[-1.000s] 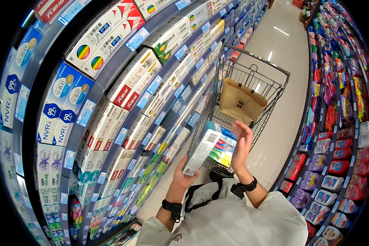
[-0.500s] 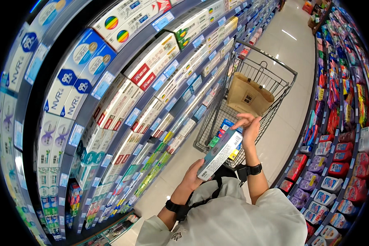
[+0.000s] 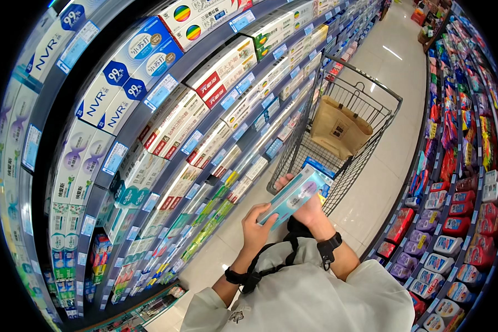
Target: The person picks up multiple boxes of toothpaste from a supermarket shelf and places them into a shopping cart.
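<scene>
A long light-teal toothpaste box (image 3: pixel 295 197) is held in front of my body, above the near end of a shopping cart (image 3: pixel 392 118). My left hand (image 3: pixel 255 228) grips the box's near-left end, thumb on the front face. My right hand (image 3: pixel 311 213) supports it from behind and below, its fingertips showing past the far edge. A broad face with a purple mark is turned up toward me. Inside the cart, a tan bag (image 3: pixel 340 126) with handles leans at the far end. A blue package (image 3: pixel 318 165) lies partly hidden behind the toothpaste box.
Tall shelves of boxed toothpaste (image 3: pixel 116 91) with blue price tags run along the left. On the right, curved shelves hold purple packs (image 3: pixel 428 221), red packs and colourful hanging goods. A glossy tiled floor (image 3: pixel 393 61) stretches between them.
The toothpaste box has been turned from its narrow white printed side to its broad teal face. My right hand has moved from the far end to beneath and behind it.
</scene>
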The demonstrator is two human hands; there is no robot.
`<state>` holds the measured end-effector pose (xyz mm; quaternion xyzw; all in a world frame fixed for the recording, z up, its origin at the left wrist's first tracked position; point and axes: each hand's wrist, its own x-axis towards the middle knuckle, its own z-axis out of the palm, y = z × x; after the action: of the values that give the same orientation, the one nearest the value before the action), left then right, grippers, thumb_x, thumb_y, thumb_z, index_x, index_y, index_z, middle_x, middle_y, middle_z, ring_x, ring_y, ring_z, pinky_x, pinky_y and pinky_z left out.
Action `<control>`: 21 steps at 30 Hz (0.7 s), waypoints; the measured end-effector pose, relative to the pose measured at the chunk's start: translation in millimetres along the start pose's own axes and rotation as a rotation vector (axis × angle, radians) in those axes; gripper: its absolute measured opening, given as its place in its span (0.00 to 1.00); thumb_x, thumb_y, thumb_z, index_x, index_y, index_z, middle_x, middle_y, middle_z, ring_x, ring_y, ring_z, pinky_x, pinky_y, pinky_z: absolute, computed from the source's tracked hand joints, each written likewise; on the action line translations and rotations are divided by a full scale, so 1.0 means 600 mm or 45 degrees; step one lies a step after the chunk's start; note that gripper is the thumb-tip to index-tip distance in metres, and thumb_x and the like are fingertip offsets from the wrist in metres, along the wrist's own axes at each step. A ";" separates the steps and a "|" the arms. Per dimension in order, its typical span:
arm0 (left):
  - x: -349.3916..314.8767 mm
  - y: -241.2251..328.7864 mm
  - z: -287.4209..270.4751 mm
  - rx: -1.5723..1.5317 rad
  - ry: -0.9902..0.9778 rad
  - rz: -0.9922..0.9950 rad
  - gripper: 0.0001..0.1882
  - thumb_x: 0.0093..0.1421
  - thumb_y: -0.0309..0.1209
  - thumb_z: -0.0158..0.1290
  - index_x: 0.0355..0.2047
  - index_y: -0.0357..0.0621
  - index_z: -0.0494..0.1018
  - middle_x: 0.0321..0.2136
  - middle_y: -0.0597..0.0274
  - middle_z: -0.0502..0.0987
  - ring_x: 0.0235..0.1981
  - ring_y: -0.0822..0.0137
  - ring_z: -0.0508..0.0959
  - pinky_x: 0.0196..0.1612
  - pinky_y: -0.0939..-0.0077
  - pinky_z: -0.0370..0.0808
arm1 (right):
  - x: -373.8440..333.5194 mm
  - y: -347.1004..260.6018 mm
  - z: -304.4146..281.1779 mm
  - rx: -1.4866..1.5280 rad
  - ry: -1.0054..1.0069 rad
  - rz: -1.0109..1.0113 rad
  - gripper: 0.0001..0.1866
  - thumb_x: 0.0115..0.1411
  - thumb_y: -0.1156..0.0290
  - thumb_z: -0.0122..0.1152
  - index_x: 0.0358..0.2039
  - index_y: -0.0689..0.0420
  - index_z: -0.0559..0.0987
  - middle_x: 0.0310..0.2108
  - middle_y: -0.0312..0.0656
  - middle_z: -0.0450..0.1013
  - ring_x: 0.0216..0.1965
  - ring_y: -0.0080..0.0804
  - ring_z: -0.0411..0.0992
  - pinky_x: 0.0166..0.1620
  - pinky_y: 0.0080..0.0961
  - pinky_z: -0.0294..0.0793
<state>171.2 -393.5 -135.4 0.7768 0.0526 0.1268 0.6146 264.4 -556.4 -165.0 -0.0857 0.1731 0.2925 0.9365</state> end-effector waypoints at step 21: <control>0.027 -0.035 -0.028 0.198 -0.286 -0.184 0.17 0.52 0.23 0.67 0.42 0.36 0.78 0.41 0.58 0.80 0.43 0.67 0.78 0.47 0.73 0.73 | -0.019 -0.182 -0.073 -1.092 -0.014 -0.792 0.25 0.67 0.55 0.53 0.59 0.55 0.70 0.54 0.43 0.72 0.54 0.32 0.71 0.59 0.32 0.68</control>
<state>183.7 -368.8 -149.9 0.8255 0.0489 -0.0100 0.5622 306.5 -662.6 -194.8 -0.5067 -0.0006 0.0459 0.8609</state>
